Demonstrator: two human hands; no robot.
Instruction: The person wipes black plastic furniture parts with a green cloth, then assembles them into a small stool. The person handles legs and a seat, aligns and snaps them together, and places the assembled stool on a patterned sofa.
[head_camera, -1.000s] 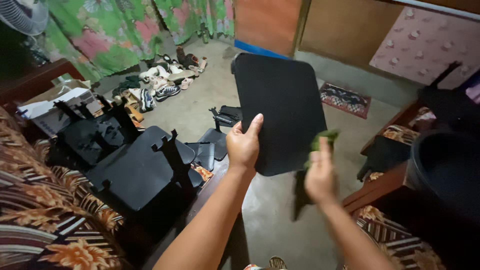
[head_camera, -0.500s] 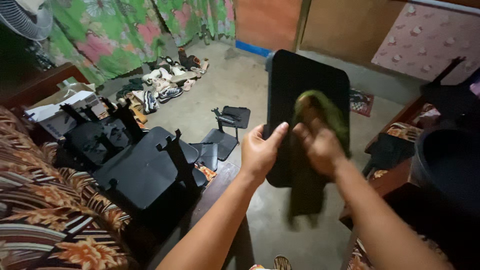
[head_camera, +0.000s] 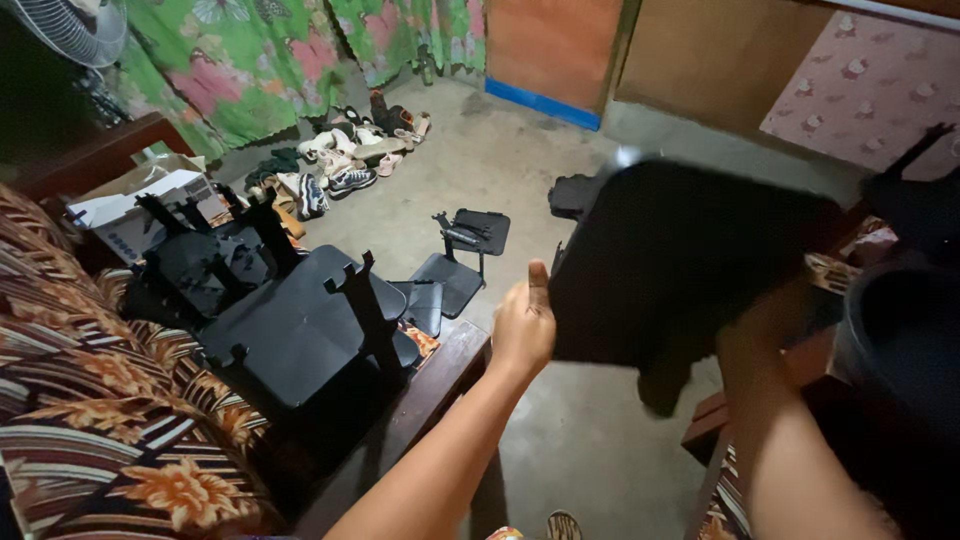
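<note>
My left hand grips the left edge of a flat black panel, thumb up against its face. I hold the panel in front of me over the concrete floor, tilted and motion-blurred. My right hand is blurred at the panel's lower right edge. A dark green cloth hangs below the panel next to that hand, which seems to grip it.
Black panels with upright brackets lie stacked on the patterned sofa at left. More black parts lie on the floor. Beyond them are shoes, a cardboard box and a fan. At right stands a dark bucket.
The panel has swung from upright to a flatter tilt and shifted right. My right hand, wiping its face with the cloth half a second ago, has dropped to the lower right edge.
</note>
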